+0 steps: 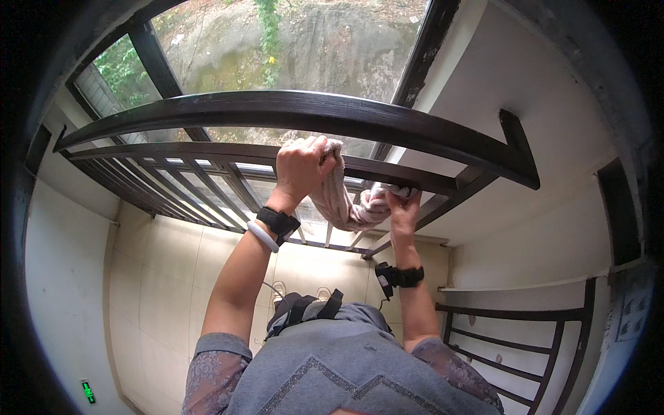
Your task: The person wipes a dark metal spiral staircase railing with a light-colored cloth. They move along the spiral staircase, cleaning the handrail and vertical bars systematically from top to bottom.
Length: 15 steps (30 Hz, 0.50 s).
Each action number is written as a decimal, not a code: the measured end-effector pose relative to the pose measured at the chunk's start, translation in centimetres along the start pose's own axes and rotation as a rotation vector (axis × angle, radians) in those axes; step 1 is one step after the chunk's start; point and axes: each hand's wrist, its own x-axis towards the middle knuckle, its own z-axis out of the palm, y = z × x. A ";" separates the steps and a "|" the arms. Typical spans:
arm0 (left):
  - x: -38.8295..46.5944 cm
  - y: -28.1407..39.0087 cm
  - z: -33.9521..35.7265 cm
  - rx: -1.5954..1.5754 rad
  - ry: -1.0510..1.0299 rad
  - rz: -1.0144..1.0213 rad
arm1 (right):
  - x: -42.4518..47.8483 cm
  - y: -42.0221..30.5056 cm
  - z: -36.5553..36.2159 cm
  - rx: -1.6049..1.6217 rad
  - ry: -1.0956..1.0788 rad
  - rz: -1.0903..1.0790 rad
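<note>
A pinkish, damp-looking cloth hangs in a loop between my two hands, in front of a dark metal railing. My left hand is closed on one end of it, at the railing's lower rail. The other end is bunched in my right hand, just under the same rail farther right. Above both hands runs the thick curved top handrail. The folds of cloth partly hide the fingers of my right hand.
Beyond the railing a dark-framed window looks onto a rock face with plants. Thin vertical bars reach down towards the tiled floor. A second dark railing stands at the lower right. White walls flank both sides, with a lit green sign at the lower left.
</note>
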 end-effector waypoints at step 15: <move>0.5 0.3 0.6 -0.010 0.007 0.019 | 1.9 10.9 -3.8 -0.706 0.375 -0.226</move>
